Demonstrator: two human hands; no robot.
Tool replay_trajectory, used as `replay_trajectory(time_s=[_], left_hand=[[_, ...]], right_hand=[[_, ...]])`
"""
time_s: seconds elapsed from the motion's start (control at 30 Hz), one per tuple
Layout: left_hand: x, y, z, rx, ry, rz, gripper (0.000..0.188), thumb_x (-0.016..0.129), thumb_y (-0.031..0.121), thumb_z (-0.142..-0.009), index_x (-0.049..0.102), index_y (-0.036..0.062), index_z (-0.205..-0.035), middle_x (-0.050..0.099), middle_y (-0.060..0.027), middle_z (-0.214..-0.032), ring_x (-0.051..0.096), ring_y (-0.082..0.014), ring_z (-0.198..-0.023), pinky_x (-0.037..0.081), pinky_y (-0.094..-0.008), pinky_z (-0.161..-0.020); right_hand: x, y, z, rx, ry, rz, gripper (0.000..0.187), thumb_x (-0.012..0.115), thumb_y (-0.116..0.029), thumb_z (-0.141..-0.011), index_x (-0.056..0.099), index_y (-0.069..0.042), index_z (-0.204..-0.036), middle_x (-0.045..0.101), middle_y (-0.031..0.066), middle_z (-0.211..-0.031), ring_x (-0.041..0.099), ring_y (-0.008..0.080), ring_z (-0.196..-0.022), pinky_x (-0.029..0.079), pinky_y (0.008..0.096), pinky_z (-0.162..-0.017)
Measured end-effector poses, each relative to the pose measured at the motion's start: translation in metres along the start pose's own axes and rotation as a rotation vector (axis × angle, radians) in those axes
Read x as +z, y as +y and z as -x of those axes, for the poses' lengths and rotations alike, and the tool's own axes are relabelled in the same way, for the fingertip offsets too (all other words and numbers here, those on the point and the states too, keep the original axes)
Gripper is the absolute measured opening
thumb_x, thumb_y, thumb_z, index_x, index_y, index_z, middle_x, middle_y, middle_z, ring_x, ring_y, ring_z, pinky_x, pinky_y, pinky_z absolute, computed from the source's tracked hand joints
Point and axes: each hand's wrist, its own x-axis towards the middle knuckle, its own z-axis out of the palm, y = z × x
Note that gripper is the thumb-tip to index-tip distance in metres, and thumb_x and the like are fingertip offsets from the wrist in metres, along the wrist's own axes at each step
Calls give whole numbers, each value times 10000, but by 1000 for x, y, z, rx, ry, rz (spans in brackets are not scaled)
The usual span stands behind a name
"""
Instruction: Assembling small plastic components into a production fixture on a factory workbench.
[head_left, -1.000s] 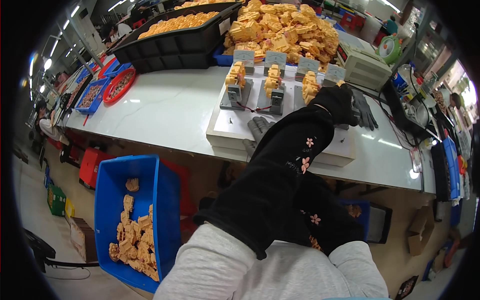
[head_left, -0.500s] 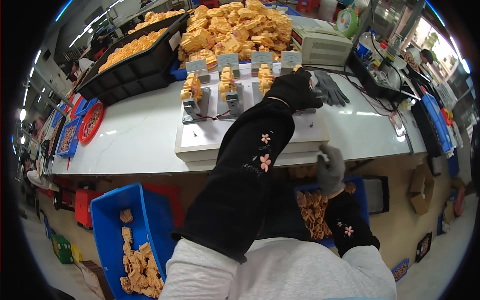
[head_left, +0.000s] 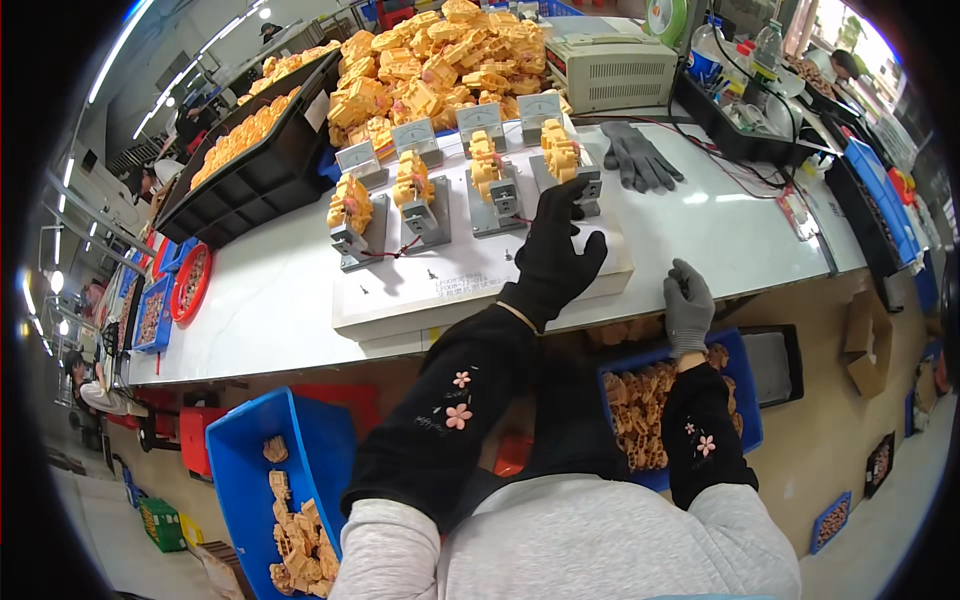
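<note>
My left hand [head_left: 555,255], in a black glove, is open at the front of the rightmost test fixture [head_left: 583,192]. Its fingertips are close to that fixture's front block; whether they touch it I cannot tell. An orange-yellow plastic part [head_left: 560,150] sits upright on this fixture, with a small dial meter [head_left: 540,112] behind it. Three similar fixtures stand to the left, each bearing such a part, on a white base board [head_left: 440,290]. Off the table's front edge, my right hand [head_left: 688,308], in a grey glove, hangs open with loosely curled fingers and nothing visible in it.
A heap of orange-yellow parts [head_left: 440,60] lies behind the meters. A black crate [head_left: 230,190] stands left, a beige instrument [head_left: 612,75] and a grey glove [head_left: 640,158] right. Blue bins [head_left: 235,470] with parts are below the table. Thin wires cross the table's right side.
My left hand has drawn back from the top of the rightmost fixture toward me, uncovering its part. My right hand has shifted slightly. The view has turned a little.
</note>
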Motion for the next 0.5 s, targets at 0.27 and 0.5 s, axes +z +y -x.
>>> replay_trajectory(time_s=[0.27, 0.5], left_hand=[[26, -26, 2, -149, 140, 344, 545, 498, -46, -647, 468, 61, -1180, 508, -59, -1056, 547, -163, -903, 461, -267, -731], [24, -33, 8, -265, -13, 670, 582, 456, -57, -617, 439, 28, -1193, 513, -66, -1083, 540, -179, -940, 452, -282, -769]], right_hand=[[2, -43, -22, 68, -225, 3, 264, 583, -83, -781, 599, 6, -1029, 631, 102, -897, 581, 117, -797, 467, 238, -725], [71, -149, -103, -263, -551, 8, 476, 607, -239, -748, 517, -18, -1160, 613, 150, -984, 587, 186, -889, 441, 259, -802]])
